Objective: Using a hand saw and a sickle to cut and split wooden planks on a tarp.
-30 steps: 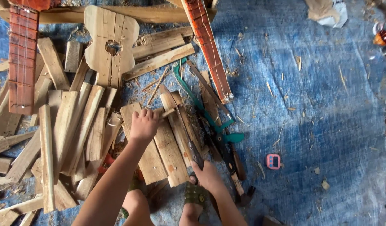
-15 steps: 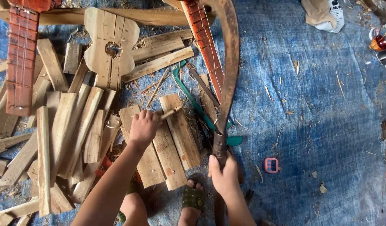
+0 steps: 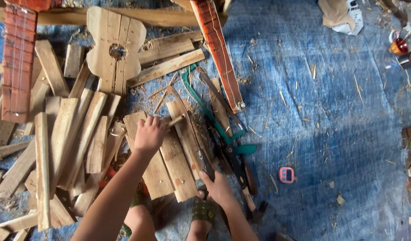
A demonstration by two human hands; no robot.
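Observation:
My left hand (image 3: 149, 134) is closed around a small wooden stick (image 3: 176, 119) and holds it down on a group of flat boards (image 3: 169, 167) on the ground. My right hand (image 3: 218, 187) grips the handle of a long curved blade (image 3: 197, 151). The blade lies low across the boards, its tip reaching past the stick. A sandalled foot (image 3: 204, 210) rests just below the boards, beside my right hand.
A blue tarp (image 3: 330, 111) covers the ground. Several wooden slats (image 3: 76, 138) are piled at left, with a guitar-shaped cutout (image 3: 114, 44) above. Two red fretted necks (image 3: 18, 62) (image 3: 218, 58), a green-handled saw (image 3: 214, 122) and a small pink object (image 3: 286, 175) lie nearby.
The blade, which was raised high half a second ago, has come down onto the boards by the stick. My right hand moved left and down with it. My left hand stayed put.

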